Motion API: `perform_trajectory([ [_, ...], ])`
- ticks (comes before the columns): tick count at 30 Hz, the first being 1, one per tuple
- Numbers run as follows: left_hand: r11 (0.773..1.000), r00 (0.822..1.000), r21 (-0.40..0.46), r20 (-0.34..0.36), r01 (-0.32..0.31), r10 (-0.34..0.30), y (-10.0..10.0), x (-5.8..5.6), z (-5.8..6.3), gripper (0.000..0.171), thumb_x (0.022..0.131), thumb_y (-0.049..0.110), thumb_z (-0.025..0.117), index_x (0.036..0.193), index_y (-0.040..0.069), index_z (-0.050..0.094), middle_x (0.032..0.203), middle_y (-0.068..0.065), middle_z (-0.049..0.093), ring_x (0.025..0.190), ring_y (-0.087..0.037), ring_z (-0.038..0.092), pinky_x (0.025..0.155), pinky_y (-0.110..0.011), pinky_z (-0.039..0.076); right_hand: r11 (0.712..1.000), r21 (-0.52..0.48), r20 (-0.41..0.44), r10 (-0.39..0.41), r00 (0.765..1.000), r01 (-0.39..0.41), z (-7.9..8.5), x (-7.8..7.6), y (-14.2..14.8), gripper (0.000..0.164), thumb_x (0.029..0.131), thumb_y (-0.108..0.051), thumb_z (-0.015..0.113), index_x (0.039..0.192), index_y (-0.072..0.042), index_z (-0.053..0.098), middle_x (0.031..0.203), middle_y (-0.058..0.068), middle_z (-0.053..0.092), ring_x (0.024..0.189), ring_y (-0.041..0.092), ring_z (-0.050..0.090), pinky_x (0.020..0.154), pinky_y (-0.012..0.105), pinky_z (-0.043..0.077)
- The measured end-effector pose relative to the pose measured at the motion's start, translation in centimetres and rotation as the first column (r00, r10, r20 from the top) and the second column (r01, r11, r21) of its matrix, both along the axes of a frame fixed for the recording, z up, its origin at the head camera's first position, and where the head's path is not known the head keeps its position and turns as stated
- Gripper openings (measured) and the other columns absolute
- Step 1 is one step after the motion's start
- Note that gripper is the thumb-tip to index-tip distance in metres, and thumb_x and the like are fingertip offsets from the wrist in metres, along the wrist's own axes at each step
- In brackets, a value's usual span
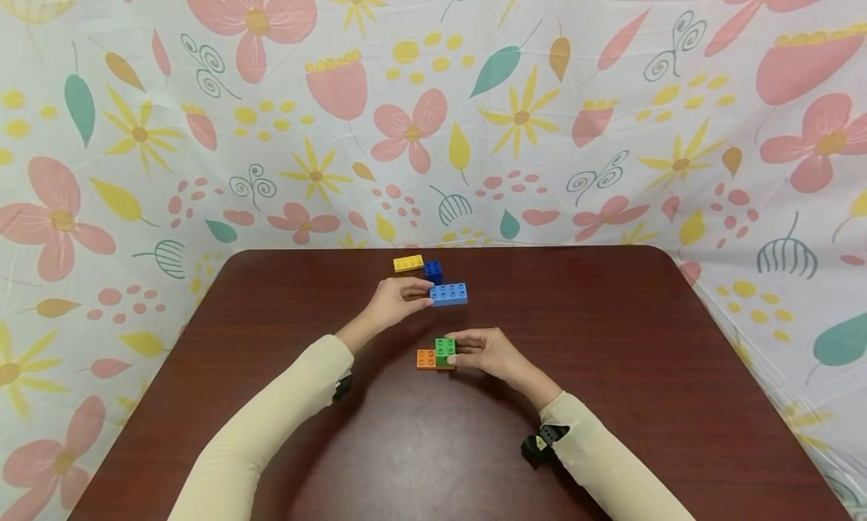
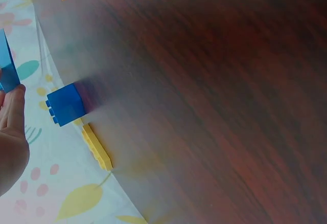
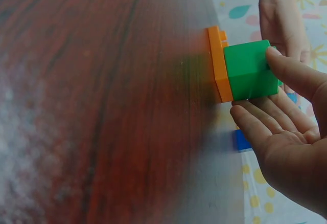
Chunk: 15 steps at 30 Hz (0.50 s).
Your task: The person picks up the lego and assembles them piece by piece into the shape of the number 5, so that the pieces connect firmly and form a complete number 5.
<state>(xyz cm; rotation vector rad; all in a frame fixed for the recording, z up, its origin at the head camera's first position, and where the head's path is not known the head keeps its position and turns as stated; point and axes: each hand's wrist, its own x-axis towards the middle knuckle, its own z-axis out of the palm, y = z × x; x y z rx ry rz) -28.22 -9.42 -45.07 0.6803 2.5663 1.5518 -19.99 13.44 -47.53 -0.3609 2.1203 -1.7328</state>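
Note:
My left hand (image 1: 396,304) pinches the left end of a light blue toy building brick (image 1: 450,295), lifted off the table; in the left wrist view the brick (image 2: 7,65) shows only partly. Closer to me, my right hand (image 1: 493,354) pinches a green brick (image 1: 445,345) between thumb and fingers. This green brick sits upright on the right half of a flat orange brick (image 1: 425,359), whose left studs stay bare. The right wrist view shows the green brick's side (image 3: 249,71) against the orange one (image 3: 218,65). Whether they are pressed fully together I cannot tell.
Behind the light blue brick, a dark blue brick (image 1: 433,269) and a flat yellow brick (image 1: 408,263) lie near the far edge of the brown table (image 1: 576,318). A flowered cloth (image 1: 413,69) hangs behind the table.

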Motion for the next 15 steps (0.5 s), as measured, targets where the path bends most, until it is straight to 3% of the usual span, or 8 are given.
perform_trajectory([
  [6,1.000,1.000,0.005,0.013,0.011,-0.011,-0.7,0.9,0.2,0.030,0.087,0.016,0.073,0.116,0.008,0.070,0.114,-0.007,0.069,0.104,-0.018,0.066,0.084,-0.030,0.055,1.000,0.004,0.005,0.001,1.000,-0.001,0.3,0.2,0.0,0.044,0.086,-0.010,0.073,0.126,0.001,0.061,0.126,0.021,0.060,0.118,0.035,0.057,0.087,0.036,0.054],
  [15,0.999,0.999,0.033,0.035,0.018,-0.020,-1.5,2.1,0.8,0.029,0.087,0.017,0.073,0.115,0.010,0.071,0.114,-0.005,0.069,0.105,-0.017,0.066,0.084,-0.031,0.055,0.999,0.030,-0.002,0.012,1.000,-0.012,2.7,1.2,-0.4,0.040,0.087,-0.003,0.069,0.125,0.007,0.060,0.122,0.025,0.061,0.118,0.040,0.055,0.087,0.036,0.054],
])
